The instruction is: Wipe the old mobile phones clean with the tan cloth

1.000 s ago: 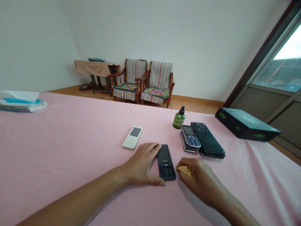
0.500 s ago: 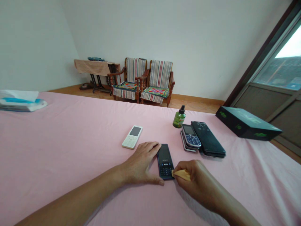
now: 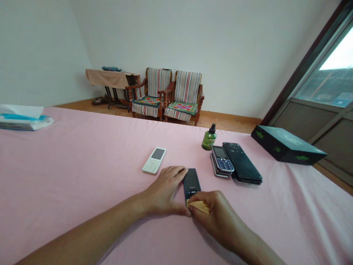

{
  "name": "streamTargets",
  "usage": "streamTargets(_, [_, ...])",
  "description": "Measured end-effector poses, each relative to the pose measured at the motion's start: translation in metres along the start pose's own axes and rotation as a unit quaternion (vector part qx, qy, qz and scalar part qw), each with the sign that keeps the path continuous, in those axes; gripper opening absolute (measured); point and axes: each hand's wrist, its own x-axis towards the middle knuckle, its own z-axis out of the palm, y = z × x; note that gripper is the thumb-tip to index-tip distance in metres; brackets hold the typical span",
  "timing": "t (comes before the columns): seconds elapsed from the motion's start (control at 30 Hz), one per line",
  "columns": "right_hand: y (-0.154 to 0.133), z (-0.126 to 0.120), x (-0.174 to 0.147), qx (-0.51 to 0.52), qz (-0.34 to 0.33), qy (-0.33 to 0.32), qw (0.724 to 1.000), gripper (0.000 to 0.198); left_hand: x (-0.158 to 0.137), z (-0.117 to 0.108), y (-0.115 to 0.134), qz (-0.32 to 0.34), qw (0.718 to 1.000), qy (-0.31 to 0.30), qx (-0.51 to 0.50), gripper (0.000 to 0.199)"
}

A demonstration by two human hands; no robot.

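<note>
A dark keypad mobile phone (image 3: 191, 179) lies flat on the pink cloth, screen up. My left hand (image 3: 168, 191) braces it, fingertips on its upper left edge and thumb by its lower end. Between the fingers of my right hand (image 3: 216, 211) is pinched a small yellow cloth (image 3: 200, 206), pressed on the phone's lower keypad, most of which the hand hides. A white keypad phone (image 3: 154, 161) rests just beyond my left hand.
Right of the hands sit stacked keypad phones (image 3: 223, 160) beside larger black phones (image 3: 242, 163). Behind them stands a green spray bottle (image 3: 209, 139). A black box (image 3: 286, 145) is at far right, a tissue pack (image 3: 26, 121) at far left. Two chairs (image 3: 183, 97) stand beyond the table.
My right hand has slid left with the yellow cloth, from the keypad's right edge across to its lower left. My left hand and the phone stay in place.
</note>
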Motion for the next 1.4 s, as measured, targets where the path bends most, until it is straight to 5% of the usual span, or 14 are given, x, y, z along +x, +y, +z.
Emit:
streamTargets(0.5, [-0.002, -0.001, 0.001, 0.018, -0.031, -0.022, 0.999, 0.021, -0.001, 0.0, 0.007, -0.003, 1.0, 0.023, 0.008, 0.105])
streamTargets(0.87, [0.019, -0.035, -0.003, -0.058, 0.026, 0.028, 0.998, 0.019, -0.001, 0.0, 0.008, -0.013, 1.0, 0.007, 0.016, 0.111])
streamTargets(1.4, [0.018, -0.03, -0.007, -0.009, -0.054, -0.066, 0.996, 0.017, -0.001, 0.001, 0.005, -0.003, 1.0, 0.015, 0.006, 0.11])
